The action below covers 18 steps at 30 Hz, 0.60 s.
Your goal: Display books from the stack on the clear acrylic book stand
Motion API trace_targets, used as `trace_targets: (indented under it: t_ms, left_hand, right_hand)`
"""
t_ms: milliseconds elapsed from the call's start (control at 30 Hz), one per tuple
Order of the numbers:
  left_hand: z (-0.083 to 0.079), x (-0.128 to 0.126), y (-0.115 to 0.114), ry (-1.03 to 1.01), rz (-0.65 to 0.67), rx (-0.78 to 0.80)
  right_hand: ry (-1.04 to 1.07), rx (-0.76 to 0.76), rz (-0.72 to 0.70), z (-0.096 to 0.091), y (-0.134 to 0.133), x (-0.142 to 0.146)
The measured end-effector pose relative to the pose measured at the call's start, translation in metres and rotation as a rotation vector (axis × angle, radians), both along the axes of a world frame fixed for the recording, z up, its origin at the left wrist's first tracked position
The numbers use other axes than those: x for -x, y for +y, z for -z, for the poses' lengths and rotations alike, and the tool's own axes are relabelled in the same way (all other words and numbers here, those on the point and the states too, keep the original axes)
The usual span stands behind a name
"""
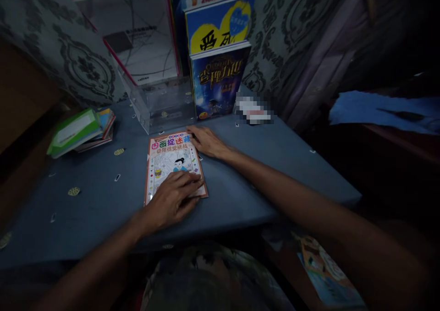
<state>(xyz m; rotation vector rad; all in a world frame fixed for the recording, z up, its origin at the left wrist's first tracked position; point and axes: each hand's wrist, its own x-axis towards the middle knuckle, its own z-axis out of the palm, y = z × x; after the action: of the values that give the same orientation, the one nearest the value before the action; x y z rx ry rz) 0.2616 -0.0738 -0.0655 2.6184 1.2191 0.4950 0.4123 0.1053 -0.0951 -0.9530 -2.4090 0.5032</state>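
A thin picture book (172, 160) with a colourful Chinese title and a drawing of a dark-haired figure lies face up on the desk in front of me. My left hand (173, 196) rests palm down over its lower part, fingers stretched across the cover. At the upper right corner of the book, my right hand (208, 141) touches the edge with its fingertips, the fingers extended and the palm low over the cloth. The undersides of both hands are hidden.
Behind the book, a clear acrylic stand (165, 102) holds upright books, with a dark blue book (220, 84) in front. A small stack with a green book (75, 132) lies left. A blurred-out white item (254, 109) sits right. Blue-grey cloth (257, 182) covers the desk.
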Motion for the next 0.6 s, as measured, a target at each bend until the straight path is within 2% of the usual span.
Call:
trace_targets:
  t_ms: [200, 433, 500, 600]
  left_hand:
    - [0.007, -0.003, -0.007, 0.052, -0.022, -0.146]
    - [0.023, -0.01, -0.015, 0.218, -0.098, -0.302]
    - [0.024, -0.007, -0.017, 0.274, -0.073, -0.328]
    - [0.016, 0.004, -0.02, 0.307, 0.023, -0.36]
  right_hand:
    - [-0.036, -0.069, 0.012, -0.002, -0.011, -0.001]
    - [0.19, 0.066, 0.061, -0.002, -0.023, -0.015]
    - [0.257, 0.114, 0.094, -0.001, -0.021, -0.017]
    - [0.289, 0.133, 0.135, -0.002, -0.016, -0.019]
